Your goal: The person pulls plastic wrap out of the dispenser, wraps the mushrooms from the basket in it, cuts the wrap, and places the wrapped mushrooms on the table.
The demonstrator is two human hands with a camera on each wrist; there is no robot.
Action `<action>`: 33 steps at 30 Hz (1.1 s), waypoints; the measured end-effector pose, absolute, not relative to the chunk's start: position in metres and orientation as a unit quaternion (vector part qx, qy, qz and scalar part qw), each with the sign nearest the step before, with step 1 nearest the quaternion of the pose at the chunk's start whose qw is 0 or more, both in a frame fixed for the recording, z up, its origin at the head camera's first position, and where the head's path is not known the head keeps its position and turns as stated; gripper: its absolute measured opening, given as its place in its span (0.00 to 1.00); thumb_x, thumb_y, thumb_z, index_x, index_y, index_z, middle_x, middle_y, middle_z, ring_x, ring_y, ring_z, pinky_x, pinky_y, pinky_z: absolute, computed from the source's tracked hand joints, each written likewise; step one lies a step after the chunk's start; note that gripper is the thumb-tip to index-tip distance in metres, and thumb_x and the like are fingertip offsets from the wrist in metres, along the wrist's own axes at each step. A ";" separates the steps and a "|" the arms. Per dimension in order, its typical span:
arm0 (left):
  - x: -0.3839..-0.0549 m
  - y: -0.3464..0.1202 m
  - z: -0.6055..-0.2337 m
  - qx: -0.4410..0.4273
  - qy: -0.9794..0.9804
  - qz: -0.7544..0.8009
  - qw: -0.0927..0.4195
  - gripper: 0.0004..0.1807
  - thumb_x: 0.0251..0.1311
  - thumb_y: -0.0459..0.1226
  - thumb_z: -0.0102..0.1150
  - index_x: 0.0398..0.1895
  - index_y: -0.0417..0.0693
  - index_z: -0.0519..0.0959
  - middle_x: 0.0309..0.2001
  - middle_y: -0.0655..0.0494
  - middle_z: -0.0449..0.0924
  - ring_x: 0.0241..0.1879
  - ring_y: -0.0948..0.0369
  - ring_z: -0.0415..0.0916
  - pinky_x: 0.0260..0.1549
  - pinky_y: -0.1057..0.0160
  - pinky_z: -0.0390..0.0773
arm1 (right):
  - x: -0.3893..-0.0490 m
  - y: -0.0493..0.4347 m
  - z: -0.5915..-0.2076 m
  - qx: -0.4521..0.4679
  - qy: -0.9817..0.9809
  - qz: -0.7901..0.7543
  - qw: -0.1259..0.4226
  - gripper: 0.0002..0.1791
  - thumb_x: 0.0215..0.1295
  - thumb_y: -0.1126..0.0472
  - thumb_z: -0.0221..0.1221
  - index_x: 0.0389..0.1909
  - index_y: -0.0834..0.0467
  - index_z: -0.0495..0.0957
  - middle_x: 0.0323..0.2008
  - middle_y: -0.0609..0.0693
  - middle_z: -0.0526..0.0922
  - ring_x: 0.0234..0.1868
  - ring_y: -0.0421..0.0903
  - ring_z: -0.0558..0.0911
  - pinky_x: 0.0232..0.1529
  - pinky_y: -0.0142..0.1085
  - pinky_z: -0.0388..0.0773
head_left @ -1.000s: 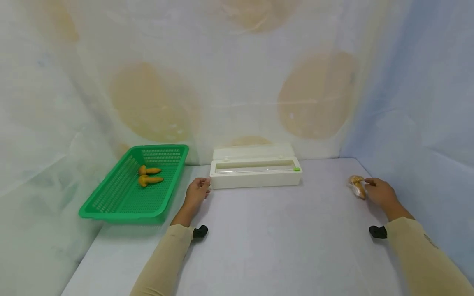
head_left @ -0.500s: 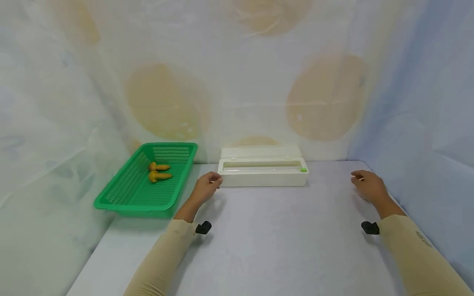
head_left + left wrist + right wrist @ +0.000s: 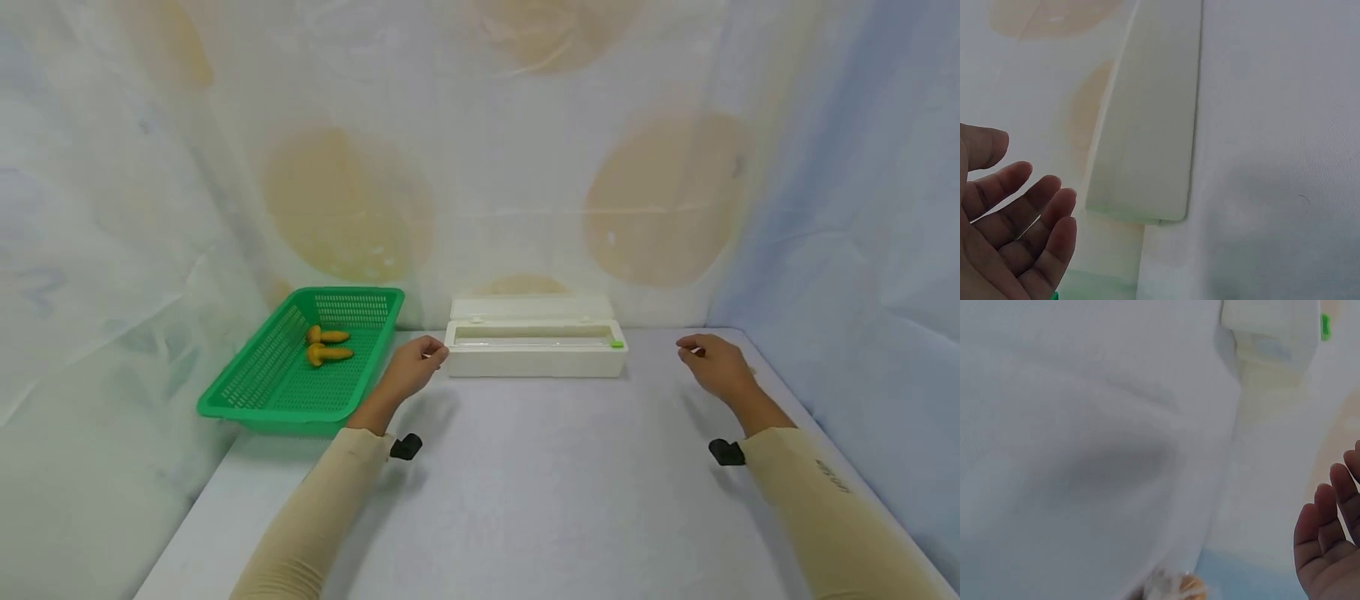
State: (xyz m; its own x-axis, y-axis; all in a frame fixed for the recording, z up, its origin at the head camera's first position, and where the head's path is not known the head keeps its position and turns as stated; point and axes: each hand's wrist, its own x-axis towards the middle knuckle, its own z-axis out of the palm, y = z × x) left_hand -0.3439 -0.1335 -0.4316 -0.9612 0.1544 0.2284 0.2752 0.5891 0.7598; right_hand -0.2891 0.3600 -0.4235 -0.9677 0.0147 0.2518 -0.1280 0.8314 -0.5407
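Observation:
My left hand hovers by the left end of a white cling film dispenser, fingers relaxed and holding nothing. In the left wrist view, a gap shows between these fingers and the dispenser's end. The dispenser's lid stands raised at the back, and clear film lies across the slot beside a green slider. My right hand is in the air right of the dispenser, fingers loosely bent, with nothing in it. Behind its wrist, mostly hidden in the head view, lies a film-wrapped mushroom.
A green plastic basket stands at the table's left, holding two brown mushrooms. The white table is closed in by plastic sheeting at the back and both sides.
My right hand has left the wrapped mushroom at the right edge and moved left toward the dispenser. The left hand stays by the dispenser's left end. The head view has shifted slightly.

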 end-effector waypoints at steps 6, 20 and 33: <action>-0.365 -0.130 -0.452 -0.060 -0.870 -0.477 0.108 0.20 0.69 0.47 0.55 0.52 0.40 0.79 0.44 0.46 0.82 0.43 0.52 0.78 0.38 0.54 0.78 | -0.302 0.336 -0.426 0.049 -0.948 0.293 0.113 0.22 0.76 0.55 0.49 0.60 0.67 0.71 0.52 0.66 0.75 0.51 0.63 0.74 0.42 0.53 0.75; -0.390 -0.121 -0.485 0.003 -0.855 -0.512 0.085 0.24 0.70 0.51 0.51 0.53 0.41 0.79 0.40 0.49 0.82 0.39 0.55 0.78 0.37 0.56 0.77 | -0.338 0.300 -0.432 0.089 -0.946 0.296 0.093 0.20 0.70 0.61 0.57 0.60 0.66 0.74 0.55 0.64 0.77 0.53 0.62 0.75 0.46 0.52 0.76; -0.397 -0.119 -0.495 0.026 -0.836 -0.544 0.070 0.24 0.68 0.53 0.54 0.49 0.41 0.81 0.38 0.51 0.82 0.35 0.57 0.79 0.34 0.59 0.77 | -0.353 0.297 -0.437 0.101 -0.937 0.323 0.088 0.16 0.63 0.59 0.65 0.49 0.62 0.81 0.43 0.56 0.84 0.46 0.57 0.80 0.43 0.49 0.77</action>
State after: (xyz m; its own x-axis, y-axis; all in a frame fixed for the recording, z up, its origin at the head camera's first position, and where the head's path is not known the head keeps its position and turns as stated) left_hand -0.3969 -0.1186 -0.4950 -0.9889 -0.1190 0.0893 0.0335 0.4070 0.9128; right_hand -0.3534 0.2967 -0.4374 -0.9640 -0.1323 0.2306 -0.2463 0.7711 -0.5872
